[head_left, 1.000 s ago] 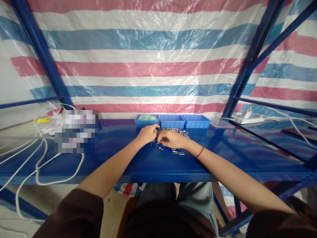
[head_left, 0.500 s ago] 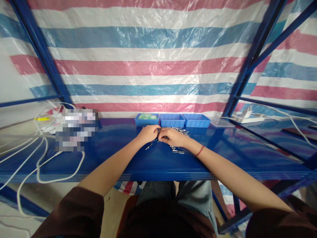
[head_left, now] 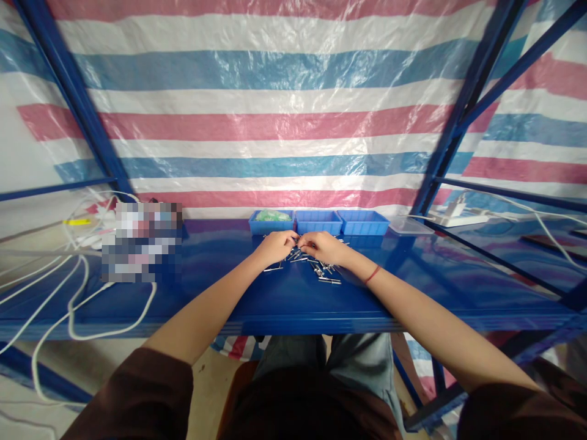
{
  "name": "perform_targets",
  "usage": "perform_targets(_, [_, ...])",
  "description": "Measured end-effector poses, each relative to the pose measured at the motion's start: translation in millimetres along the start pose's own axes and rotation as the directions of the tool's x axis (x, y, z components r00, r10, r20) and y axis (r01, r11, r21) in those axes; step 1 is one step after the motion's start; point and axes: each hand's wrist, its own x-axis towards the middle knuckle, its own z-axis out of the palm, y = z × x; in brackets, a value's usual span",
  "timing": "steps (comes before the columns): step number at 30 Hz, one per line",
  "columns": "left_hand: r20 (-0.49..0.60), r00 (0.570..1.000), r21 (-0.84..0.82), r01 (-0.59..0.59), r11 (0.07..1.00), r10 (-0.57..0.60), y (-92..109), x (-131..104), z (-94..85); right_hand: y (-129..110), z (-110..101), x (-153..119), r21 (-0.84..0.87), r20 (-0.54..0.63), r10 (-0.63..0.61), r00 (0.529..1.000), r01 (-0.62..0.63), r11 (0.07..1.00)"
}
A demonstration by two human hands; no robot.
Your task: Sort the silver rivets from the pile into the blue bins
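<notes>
Facing the edge: the blue table is met first; hours are read from the person's place, twelve straight ahead.
White cable: the loop is hung over the near edge at nine; it could be snagged if the left forearm were swung wide.
Near pins: a small group is laid at one, beside the right forearm; could be brushed edgeward by a dropped elbow.
Lone pin: one piece is lain at eleven, near the left wrist; easily dragged by a sleeve-side movement.
Metal pins: the scatter is spread around twelve, partly covered by both hands; crossed thin shafts could cause neighbours to be flicked loose.
Left hand: between eleven and twelve, fingers curled, tips nearly met; whether a pin is gripped cannot be told.
Right hand: just past twelve, thumb and fingers bent in a pinch; contents cannot be made out. A slip could be caused by crowded fingertips.
Bins: three blue bins are lined from before twelve to one, a bag held in the leftmost.
</notes>
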Motion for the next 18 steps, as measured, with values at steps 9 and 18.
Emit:
perform_targets(9, [0.058,0.997,-0.093,-0.036,0.995,0.042,2.6,-2.2,0.9,3.4,-4.3,0.3,0.061,-0.095,0.037,0.995,-0.031,0.998])
perform_targets(18, [-0.073,0.992,-0.106,0.094,0.990,-0.102,7.1,-0.9,-1.8,6.0,-6.1,0.3,0.080,-0.112,0.125,0.986,-0.117,0.990])
